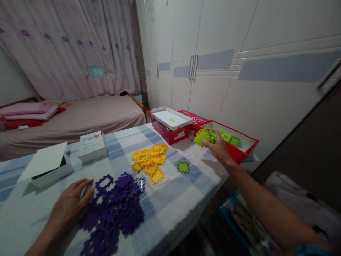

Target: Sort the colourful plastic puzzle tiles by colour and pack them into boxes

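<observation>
We have a bunch of green toothed pieces (201, 138) to the right of the yellow pile (149, 160) and a little farther off than it, in our right hand (220, 145); that grip is closed around them, thumb on the near side, beside the rim of an open red box (238, 153). That box sits well to the right of the yellow pile, with loose green pieces (226, 137) inside. A single green piece (183, 166) lies flat on the cloth-covered bench (170, 193), just right of the yellow pile. Our left hand (70, 202) rests to the left of the yellow pile and nearer to us, its grip slack and holding nothing we can see; beside it spreads a purple pile (117, 209), though we cannot tell whether they touch. Behind the yellow pile, slightly rightward, a shallow white tray (170, 119) tops a red box (177, 137). Leftward of the yellow pile stand a white box (92, 146) and, farther left, an open white box (53, 175). Well beyond the yellow pile, on the left, we see a bed (106, 112).
</observation>
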`<state>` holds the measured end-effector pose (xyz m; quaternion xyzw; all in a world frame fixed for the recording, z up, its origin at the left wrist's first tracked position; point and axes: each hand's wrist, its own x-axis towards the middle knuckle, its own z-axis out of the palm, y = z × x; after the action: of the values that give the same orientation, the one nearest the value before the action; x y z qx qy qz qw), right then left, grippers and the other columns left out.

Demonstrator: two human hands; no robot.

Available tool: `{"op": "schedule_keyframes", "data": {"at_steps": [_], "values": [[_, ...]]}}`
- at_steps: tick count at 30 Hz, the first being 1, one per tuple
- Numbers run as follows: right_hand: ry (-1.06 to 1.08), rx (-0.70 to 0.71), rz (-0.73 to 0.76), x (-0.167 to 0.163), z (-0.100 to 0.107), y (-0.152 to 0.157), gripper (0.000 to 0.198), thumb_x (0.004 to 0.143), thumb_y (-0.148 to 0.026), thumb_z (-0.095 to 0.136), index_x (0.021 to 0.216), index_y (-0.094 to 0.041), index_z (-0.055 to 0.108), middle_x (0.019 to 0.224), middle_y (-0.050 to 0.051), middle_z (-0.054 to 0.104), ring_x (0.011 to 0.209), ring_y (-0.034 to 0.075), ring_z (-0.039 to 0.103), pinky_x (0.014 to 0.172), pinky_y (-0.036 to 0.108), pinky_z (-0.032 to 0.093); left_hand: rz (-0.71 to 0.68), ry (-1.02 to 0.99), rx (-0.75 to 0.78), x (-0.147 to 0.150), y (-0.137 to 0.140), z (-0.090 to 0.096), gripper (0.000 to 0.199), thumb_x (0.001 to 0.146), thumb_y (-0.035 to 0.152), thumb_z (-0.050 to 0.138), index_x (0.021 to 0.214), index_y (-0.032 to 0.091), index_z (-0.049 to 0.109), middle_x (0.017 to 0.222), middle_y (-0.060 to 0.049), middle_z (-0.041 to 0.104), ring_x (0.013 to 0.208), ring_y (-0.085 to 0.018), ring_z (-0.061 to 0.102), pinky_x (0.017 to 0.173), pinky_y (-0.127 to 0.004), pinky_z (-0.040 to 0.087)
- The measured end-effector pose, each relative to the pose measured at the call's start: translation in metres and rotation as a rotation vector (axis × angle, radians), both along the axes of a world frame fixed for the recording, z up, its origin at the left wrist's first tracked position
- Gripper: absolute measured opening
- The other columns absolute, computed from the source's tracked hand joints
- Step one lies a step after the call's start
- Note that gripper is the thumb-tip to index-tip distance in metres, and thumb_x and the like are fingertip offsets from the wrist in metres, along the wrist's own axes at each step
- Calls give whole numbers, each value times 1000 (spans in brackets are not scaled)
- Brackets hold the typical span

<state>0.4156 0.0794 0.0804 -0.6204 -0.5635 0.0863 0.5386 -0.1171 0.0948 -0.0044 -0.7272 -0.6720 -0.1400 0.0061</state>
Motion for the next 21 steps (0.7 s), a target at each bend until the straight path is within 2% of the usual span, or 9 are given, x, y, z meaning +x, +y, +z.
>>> {"op": "schedule_keyframes", "data": {"at_steps": [3,6,9,11,12,14,16,18,21], "values": [[-69,72,-218,49,27,25,57,69,-35,61,122,-19,48,109,8,59,91,21,57,82,35,47,-2,-5,-9,-1,0,0,71,76,53,25,114,6,63,125,-20,58,116,-31,55,104,-44,39],[-157,-59,-371,88,40,43,63,68,-34,62,125,-14,47,113,13,58,98,26,56,90,40,45,-18,-9,-3,-2,0,-1,72,76,54,26,114,5,63,124,-20,59,116,-32,54,104,-44,39],[-301,-147,-444,97,34,46,66,68,-35,65,127,-10,48,124,20,52,116,32,48,99,47,38,-21,-9,3,-2,1,-1,70,77,53,27,113,6,64,123,-20,60,115,-31,55,104,-44,39],[-381,-95,-466,85,22,39,58,73,-33,60,125,-10,50,127,21,50,121,33,44,101,49,35,-19,-3,2,-2,1,-1,68,77,52,28,113,7,64,123,-20,60,115,-31,56,103,-44,40],[-418,-59,-424,74,15,34,52,76,-30,57,124,-11,51,126,20,51,120,32,45,102,48,35,-17,-1,4,-2,1,-1,68,77,51,28,113,7,64,123,-20,60,115,-31,56,103,-44,40],[-481,-30,-193,46,-2,21,42,80,-27,51,120,-13,54,119,16,55,113,27,50,99,43,39,-13,0,12,-2,0,-2,68,78,52,27,114,7,63,123,-20,59,115,-31,55,103,-44,40],[-519,-114,142,16,-20,7,38,82,-27,52,118,-15,56,116,13,58,106,23,55,95,38,43,-13,3,20,-3,1,-4,67,79,51,27,114,7,63,123,-20,59,115,-30,55,103,-45,40],[-555,-230,371,-11,-37,-4,41,82,-31,57,119,-16,56,119,12,58,108,23,55,95,38,43,-23,10,25,-4,1,-5,65,79,51,27,113,8,63,122,-19,60,115,-30,55,102,-45,40],[-626,-319,462,-38,-53,-14,50,79,-39,63,123,-16,55,124,13,57,115,26,50,98,43,38,-31,10,32,-5,2,-6,63,79,51,29,113,10,63,122,-17,60,114,-28,56,102,-45,41]]}}
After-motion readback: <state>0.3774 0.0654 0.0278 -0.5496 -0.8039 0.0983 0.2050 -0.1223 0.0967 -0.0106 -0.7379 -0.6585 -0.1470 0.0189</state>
